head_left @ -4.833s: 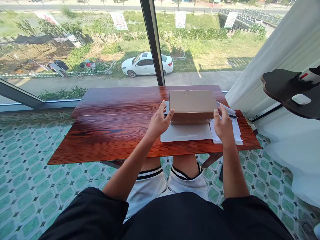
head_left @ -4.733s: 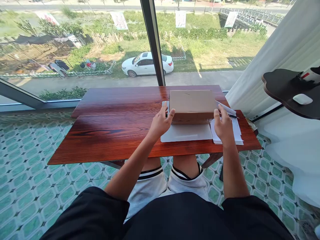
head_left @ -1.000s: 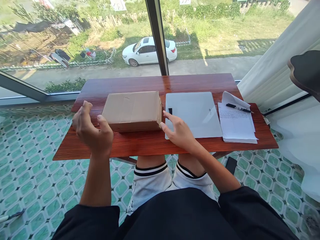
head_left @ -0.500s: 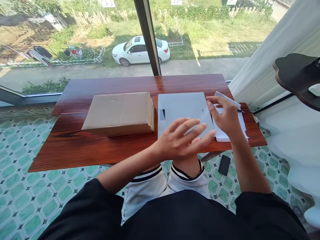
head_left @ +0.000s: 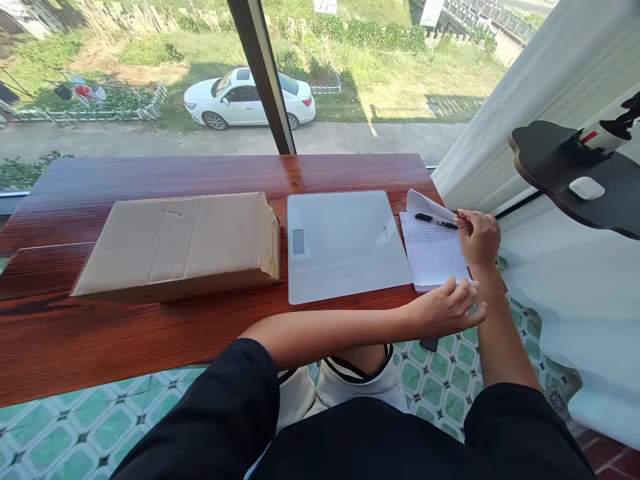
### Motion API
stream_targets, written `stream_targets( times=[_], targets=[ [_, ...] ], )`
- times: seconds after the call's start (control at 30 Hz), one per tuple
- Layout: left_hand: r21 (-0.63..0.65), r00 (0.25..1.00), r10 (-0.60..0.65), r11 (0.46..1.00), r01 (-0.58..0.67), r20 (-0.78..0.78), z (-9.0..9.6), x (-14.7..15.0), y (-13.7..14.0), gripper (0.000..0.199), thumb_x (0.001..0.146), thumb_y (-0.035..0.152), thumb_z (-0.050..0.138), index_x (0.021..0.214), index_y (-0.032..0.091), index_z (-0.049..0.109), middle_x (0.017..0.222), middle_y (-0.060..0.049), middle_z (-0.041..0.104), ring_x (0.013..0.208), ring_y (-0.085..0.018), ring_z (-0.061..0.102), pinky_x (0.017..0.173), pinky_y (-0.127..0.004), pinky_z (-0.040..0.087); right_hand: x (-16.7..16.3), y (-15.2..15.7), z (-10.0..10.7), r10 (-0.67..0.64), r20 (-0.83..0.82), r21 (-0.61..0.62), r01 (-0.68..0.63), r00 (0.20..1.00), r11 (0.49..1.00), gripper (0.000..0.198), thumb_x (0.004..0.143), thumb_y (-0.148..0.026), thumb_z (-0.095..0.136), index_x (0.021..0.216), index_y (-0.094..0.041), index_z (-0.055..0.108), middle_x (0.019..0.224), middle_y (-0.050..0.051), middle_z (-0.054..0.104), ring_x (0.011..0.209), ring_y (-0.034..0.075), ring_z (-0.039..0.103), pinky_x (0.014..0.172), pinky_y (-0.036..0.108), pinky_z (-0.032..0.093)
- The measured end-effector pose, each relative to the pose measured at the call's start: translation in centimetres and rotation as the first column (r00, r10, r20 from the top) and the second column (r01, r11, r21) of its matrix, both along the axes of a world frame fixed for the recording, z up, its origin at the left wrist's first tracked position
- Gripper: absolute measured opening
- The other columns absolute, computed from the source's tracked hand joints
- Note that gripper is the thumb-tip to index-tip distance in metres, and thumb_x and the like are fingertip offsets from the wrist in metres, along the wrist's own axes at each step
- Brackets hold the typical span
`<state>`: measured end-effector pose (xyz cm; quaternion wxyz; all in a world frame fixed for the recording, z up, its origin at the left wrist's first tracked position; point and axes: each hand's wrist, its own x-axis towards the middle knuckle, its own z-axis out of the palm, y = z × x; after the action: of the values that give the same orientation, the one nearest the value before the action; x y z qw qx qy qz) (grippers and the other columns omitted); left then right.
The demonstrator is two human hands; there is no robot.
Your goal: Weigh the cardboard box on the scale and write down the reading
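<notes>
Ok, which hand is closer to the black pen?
Right. The right hand is at the black pen's far end, fingertips about touching it; the left hand is at the paper stack's near edge.

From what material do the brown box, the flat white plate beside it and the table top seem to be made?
The box looks like plain cardboard: matte tan, with creases on its top. The flat white plate looks like glass or smooth plastic, which one is unclear: an even, faintly glossy surface with a small grey window. The table top looks like varnished wood or a wood-grain laminate: reddish grain lines with a shiny reflection.
</notes>
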<state>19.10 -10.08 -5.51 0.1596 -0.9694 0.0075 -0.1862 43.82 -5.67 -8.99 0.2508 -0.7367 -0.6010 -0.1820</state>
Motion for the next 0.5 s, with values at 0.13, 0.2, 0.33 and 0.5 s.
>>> stream_targets(
  times=[0.13,0.2,0.33,0.5],
  targets=[
    [-0.036,0.998,0.067,0.997,-0.067,-0.020,-1.8,0.7,-0.1,0.047,0.101,0.026,0.036,0.146,0.017,0.047,0.152,-0.022,0.050,0.132,-0.029,0.058,0.108,-0.046,0.044,-0.1,-0.6,-1.2,-0.077,0.006,-0.052,0.077,0.997,0.996,0.044,0.104,-0.048,0.045,0.119,-0.016,0.072,0.116,0.013,0.071,0.107,0.028,0.058,0.096,0.041,0.039],
    [-0.032,0.997,0.081,0.996,-0.081,-0.009,-2.6,0.9,-0.1,0.049,0.101,0.027,0.037,0.148,0.016,0.045,0.151,-0.024,0.051,0.131,-0.030,0.059,0.108,-0.048,0.044,-0.2,-0.8,-1.4,-0.102,0.021,-0.105,0.104,0.995,0.989,0.040,0.104,-0.044,0.048,0.122,-0.017,0.071,0.116,0.014,0.071,0.109,0.028,0.057,0.095,0.042,0.037],
    [0.017,0.996,0.089,0.996,-0.089,0.023,-4.0,1.0,-0.7,0.056,0.103,0.027,0.034,0.158,0.020,0.030,0.147,-0.023,0.056,0.127,-0.028,0.062,0.104,-0.047,0.047,-0.4,-1.1,-1.3,-0.140,0.062,-0.198,0.150,0.988,0.969,0.034,0.100,-0.039,0.057,0.125,-0.019,0.070,0.114,0.011,0.072,0.111,0.029,0.055,0.095,0.044,0.033],
    [0.005,0.995,0.101,0.995,-0.102,0.020,-4.8,1.3,-1.4,0.057,0.104,0.030,0.033,0.160,0.023,0.028,0.144,-0.021,0.059,0.124,-0.027,0.064,0.102,-0.047,0.048,-1.1,-1.3,-0.5,-0.153,0.133,-0.233,0.181,0.979,0.955,0.029,0.100,-0.031,0.057,0.123,-0.021,0.072,0.113,0.009,0.071,0.111,0.029,0.053,0.094,0.044,0.031]
  ],
)
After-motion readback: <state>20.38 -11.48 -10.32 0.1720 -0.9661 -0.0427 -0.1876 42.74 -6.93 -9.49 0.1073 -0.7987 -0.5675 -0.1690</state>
